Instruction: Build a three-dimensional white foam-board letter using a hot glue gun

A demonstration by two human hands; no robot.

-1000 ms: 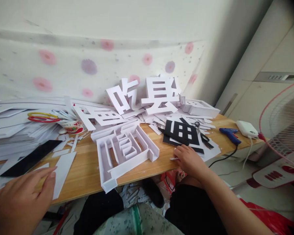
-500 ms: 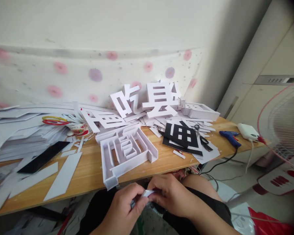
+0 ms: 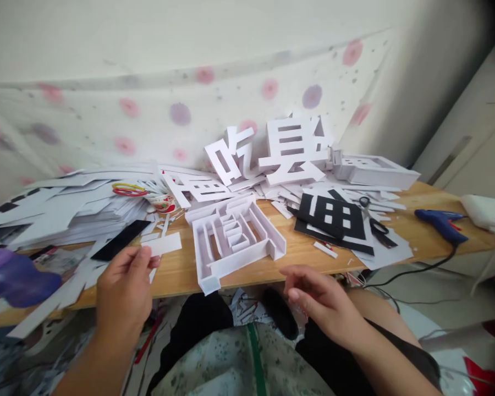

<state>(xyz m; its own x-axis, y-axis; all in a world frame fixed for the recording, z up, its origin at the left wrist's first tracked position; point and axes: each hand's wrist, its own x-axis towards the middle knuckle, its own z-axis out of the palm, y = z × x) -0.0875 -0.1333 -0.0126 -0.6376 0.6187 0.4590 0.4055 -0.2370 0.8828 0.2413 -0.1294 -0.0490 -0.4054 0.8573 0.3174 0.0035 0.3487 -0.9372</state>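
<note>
My left hand pinches a small white strip of foam board between thumb and fingers, over the left part of the table. My right hand is in front of the table edge, above my lap, with its fingers loosely bent and apart and nothing in them. Between the two hands, near the front edge, lies a hollow white character frame with upright walls. Right of it are black stencil-like sheets with a pair of scissors.
Finished white characters lean at the back among scraps. A blue glue gun and a white power adapter lie at the right, with cables over the edge. Piled white sheets, a black strip and a paper cup stand left.
My hands have moved apart. The left has gone leftward over the table with a white strip; the right has let go and opened. The view has shifted, and a purple object now shows at far left.
</note>
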